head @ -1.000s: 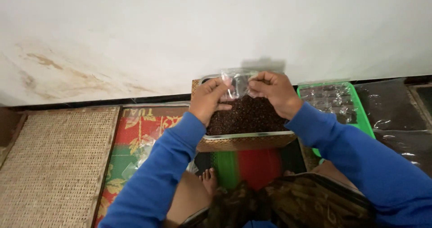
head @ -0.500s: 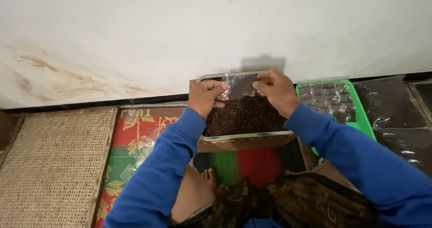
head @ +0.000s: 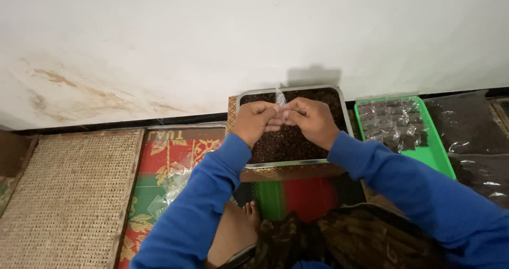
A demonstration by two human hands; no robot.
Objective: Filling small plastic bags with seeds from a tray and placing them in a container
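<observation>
White wall, floor mats below. Left to right: woven mat (head: 63, 194), patterned mat (head: 159, 179), metal tray (head: 344, 110) of dark granules, green tray (head: 442, 157) of filled packets. Left hand (head: 254, 121) and right hand (head: 310, 121) are meeting over the metal tray, fingers (head: 273, 121) pinching a small clear bag (head: 279, 96) shut-tight. Versus 0.5 s ago: hands are now closer together, bag bunched smaller, looks like sealing.

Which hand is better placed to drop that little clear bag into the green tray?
Probably the right hand. Both hands pinch the small clear bag over the metal tray, but the green tray sits on the right side, so the left hand would have to cross over.
</observation>
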